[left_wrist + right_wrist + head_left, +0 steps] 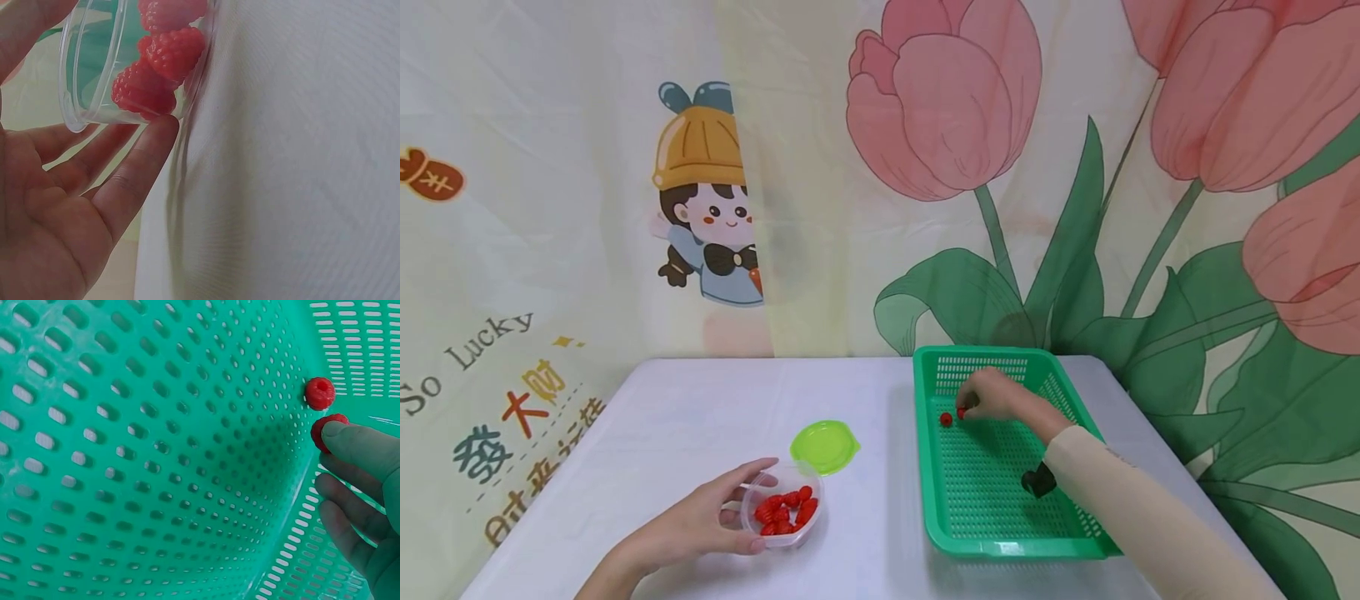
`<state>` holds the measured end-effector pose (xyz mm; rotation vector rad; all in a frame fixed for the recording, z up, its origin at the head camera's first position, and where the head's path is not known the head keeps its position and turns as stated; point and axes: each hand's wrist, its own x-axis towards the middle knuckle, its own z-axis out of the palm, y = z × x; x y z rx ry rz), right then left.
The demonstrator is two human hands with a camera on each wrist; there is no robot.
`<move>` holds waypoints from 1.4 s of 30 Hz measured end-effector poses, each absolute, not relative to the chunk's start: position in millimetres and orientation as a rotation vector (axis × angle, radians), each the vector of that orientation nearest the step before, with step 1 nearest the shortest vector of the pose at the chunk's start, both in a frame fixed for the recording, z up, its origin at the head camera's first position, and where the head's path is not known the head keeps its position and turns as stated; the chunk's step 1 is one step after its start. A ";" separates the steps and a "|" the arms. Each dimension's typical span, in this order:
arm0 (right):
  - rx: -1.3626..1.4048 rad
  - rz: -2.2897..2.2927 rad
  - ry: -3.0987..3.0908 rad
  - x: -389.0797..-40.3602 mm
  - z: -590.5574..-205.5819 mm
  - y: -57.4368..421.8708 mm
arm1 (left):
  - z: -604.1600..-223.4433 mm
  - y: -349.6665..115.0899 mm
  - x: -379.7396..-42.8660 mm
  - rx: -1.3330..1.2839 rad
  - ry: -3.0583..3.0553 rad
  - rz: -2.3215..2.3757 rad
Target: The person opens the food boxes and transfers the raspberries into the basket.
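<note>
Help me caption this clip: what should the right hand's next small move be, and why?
I'd probably lift the bumpy red raspberry toward the round clear plastic tub: the right hand pinches it inside the green rectangular plastic basket, while the left hand holds that open tub of raspberries.

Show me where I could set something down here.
The widest bare patch on the table is back left, bounded by the back edge, the green lid and the left hand. A narrower strip lies between the lid and the basket. Crowded: around the clear tub in that hand, and the basket's back left area, where the right hand pinches a raspberry beside another.
</note>
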<state>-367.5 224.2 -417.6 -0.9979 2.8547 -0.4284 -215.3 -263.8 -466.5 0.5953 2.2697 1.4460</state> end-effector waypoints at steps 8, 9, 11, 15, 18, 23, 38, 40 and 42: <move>-1.000 -0.406 2.872 -367.8 -424.8 223.3 | -462.2 -261.8 -215.4 0.595 2.267 1.444; -0.989 -0.408 2.870 -367.3 -425.7 223.3 | -461.8 -261.6 -215.2 0.594 2.265 1.444; -0.987 -0.416 2.870 -366.5 -427.4 223.3 | -461.4 -261.3 -214.6 0.594 2.262 1.445; -0.987 -0.426 2.877 -365.4 -429.9 222.7 | -461.7 -261.1 -214.7 0.601 2.272 1.438; -0.988 -0.426 2.879 -365.0 -430.3 222.1 | -462.1 -261.0 -215.8 0.602 2.286 1.430; -0.989 -0.423 2.862 -365.5 -430.6 221.8 | -463.7 -261.0 -215.8 0.594 2.271 1.435; -1.027 -0.484 2.858 -362.5 -414.9 224.4 | -464.4 -262.1 -214.3 0.612 2.292 1.427; -1.024 -0.494 2.860 -361.6 -408.8 222.8 | -464.5 -262.3 -213.9 0.616 2.291 1.432; -1.034 -0.501 2.865 -360.3 -402.4 220.3 | -464.6 -262.6 -213.5 0.622 2.292 1.435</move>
